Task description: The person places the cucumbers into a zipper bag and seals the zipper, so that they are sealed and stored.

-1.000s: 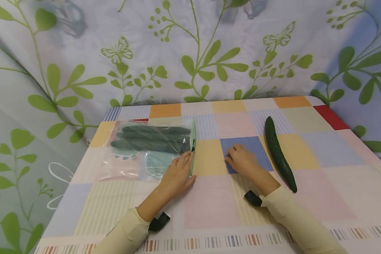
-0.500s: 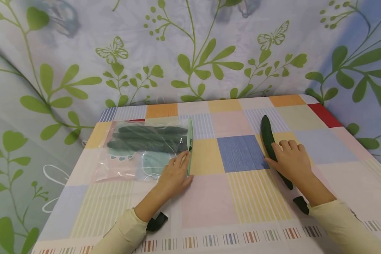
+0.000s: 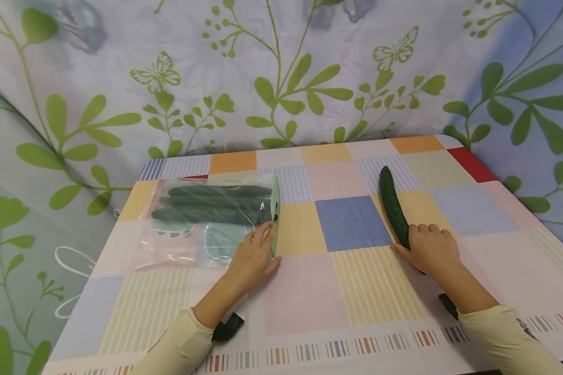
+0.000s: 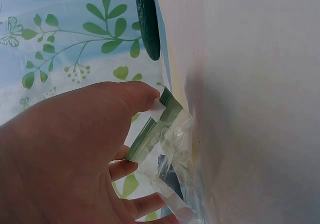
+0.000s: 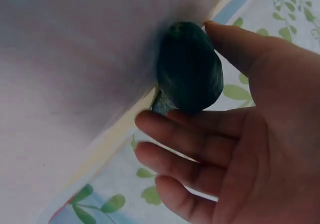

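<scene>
A clear zip bag (image 3: 169, 255) with several cucumbers (image 3: 211, 203) inside lies on the left of the table. My left hand (image 3: 251, 255) holds the bag's green-edged mouth. In the left wrist view, the thumb meets a white slider (image 4: 158, 110) on the green strip (image 4: 145, 139), and a finger touches the strip's other end. On the right, a loose cucumber (image 3: 392, 203) lies slanted on the cloth. My right hand (image 3: 433, 247) grips its near part, covering some of it. The right wrist view has the cucumber's rounded end (image 5: 190, 68) between thumb and fingers.
A patchwork cloth (image 3: 305, 297) covers the table. Behind it hangs a leaf-and-butterfly patterned curtain (image 3: 244, 78). Dark wrist-worn devices show at the left wrist (image 3: 228, 328) and right wrist (image 3: 448, 305).
My right hand has moved right from the blue square onto the loose cucumber, then slid to its near part and gripped it. The left hand stays at the bag's mouth.
</scene>
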`<state>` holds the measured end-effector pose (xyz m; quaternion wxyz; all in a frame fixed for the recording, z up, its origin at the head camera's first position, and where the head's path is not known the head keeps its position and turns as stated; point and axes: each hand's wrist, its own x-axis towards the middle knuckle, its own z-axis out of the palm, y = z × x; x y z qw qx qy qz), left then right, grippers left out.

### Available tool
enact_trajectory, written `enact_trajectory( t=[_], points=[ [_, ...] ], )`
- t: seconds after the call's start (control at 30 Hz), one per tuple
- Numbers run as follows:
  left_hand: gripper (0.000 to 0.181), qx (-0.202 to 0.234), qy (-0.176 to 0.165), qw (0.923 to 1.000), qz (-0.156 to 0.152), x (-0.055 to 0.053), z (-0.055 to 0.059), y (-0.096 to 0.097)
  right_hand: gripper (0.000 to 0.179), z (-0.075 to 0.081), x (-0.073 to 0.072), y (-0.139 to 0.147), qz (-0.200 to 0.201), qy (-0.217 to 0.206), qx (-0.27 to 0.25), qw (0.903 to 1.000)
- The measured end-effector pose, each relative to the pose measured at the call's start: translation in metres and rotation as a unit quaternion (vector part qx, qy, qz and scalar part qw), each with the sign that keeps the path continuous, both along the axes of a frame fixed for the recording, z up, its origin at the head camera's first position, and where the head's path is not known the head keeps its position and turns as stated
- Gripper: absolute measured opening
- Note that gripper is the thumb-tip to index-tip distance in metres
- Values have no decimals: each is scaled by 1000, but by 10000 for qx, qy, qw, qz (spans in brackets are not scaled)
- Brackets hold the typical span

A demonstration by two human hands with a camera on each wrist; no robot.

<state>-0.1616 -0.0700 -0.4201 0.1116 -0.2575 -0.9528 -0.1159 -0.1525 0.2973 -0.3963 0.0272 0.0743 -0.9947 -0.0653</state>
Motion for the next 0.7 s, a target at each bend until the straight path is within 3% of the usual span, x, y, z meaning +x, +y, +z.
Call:
enact_trajectory(
  t=[0.4, 0.5, 0.7],
  points=[
    [69, 33, -109, 9999, -2, 1, 0, 0, 54, -2, -1, 3, -321, -792, -969, 9916],
    [69, 15, -103, 9999, 10, 1, 1, 0, 55, -2, -3, 7, -308, -741, -1173, 9898],
    [69, -39, -26, 10000, 10, 3, 2, 0, 53, -5, -7, 19, -65, -221, -1887, 9818]
  ],
)
